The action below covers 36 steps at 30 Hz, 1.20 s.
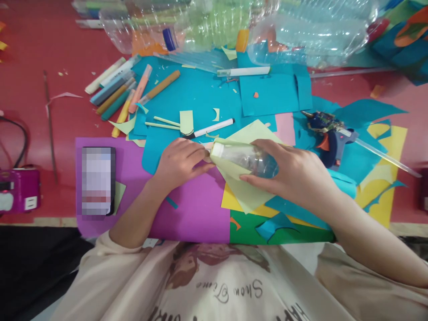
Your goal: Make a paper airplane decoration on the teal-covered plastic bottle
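Observation:
In front of me lies a clear plastic bottle (236, 157) on its side, its white cap end pointing left. A pale green sheet of paper (256, 131) sits around and under it, curling up near the cap. My right hand (290, 167) grips the bottle's body, thumb on the near side and fingers over the far side. At the cap end, my left hand (183, 161) has its fingers pinched together at the paper's edge by the cap. A black-tipped white marker (214, 128) and a small pale green paper piece (186, 122) lie just beyond my left hand.
A glue gun (334, 138) lies to the right on blue paper. Several markers (117, 89) are heaped at upper left. Large clear bottles (207, 31) line the back. A phone (97, 180) rests on purple paper (197, 214). A purple box (20, 191) stands far left.

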Each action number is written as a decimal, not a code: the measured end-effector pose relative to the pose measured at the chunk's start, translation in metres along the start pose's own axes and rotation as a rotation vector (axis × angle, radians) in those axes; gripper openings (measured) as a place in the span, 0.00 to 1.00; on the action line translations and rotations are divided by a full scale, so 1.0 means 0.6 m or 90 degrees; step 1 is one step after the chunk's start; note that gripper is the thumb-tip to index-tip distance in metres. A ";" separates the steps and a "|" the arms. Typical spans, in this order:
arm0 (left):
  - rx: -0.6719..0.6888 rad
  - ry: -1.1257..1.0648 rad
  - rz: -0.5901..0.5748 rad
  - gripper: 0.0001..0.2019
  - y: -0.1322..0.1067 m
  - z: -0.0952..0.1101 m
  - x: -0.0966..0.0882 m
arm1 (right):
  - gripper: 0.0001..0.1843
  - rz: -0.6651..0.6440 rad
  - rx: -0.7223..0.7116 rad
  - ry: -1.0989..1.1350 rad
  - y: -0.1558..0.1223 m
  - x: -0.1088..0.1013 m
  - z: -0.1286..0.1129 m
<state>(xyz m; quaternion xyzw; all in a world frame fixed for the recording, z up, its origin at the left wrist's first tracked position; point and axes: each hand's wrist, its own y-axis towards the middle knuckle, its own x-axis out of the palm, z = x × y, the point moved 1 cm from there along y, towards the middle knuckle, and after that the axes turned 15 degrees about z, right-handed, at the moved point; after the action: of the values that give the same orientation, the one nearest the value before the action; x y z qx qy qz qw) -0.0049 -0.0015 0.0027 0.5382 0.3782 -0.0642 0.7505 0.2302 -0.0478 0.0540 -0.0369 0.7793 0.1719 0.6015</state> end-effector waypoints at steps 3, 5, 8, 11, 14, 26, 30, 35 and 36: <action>-0.009 0.002 -0.007 0.12 0.000 0.001 0.000 | 0.27 0.002 0.002 0.005 0.000 0.000 0.001; 0.001 0.011 -0.001 0.12 0.000 0.003 0.000 | 0.27 0.008 0.000 0.005 -0.001 0.001 0.000; 0.010 0.018 0.000 0.11 -0.003 0.005 -0.002 | 0.27 0.017 0.003 0.003 -0.002 0.004 0.000; 0.005 0.030 -0.028 0.12 -0.006 0.005 -0.001 | 0.27 0.017 0.004 0.004 -0.002 0.005 0.000; 0.004 0.037 -0.036 0.12 -0.006 0.004 0.000 | 0.27 0.018 0.003 0.008 -0.003 0.006 0.001; 0.009 -0.009 -0.074 0.13 -0.011 -0.003 0.003 | 0.27 0.039 -0.024 0.009 -0.009 0.007 -0.003; 0.001 -0.045 -0.041 0.10 -0.002 -0.003 -0.003 | 0.26 0.036 -0.033 0.004 -0.009 0.005 -0.004; -0.216 -0.179 -0.044 0.10 0.005 -0.001 -0.016 | 0.25 0.055 -0.064 0.028 -0.015 -0.003 -0.005; -0.276 -0.212 -0.054 0.11 0.004 0.000 -0.017 | 0.25 0.060 -0.071 0.027 -0.018 -0.004 -0.005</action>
<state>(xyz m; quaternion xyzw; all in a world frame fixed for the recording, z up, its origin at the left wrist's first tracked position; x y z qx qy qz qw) -0.0108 -0.0036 0.0108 0.3308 0.2770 -0.1008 0.8965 0.2308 -0.0590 0.0547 -0.0372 0.7818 0.2424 0.5733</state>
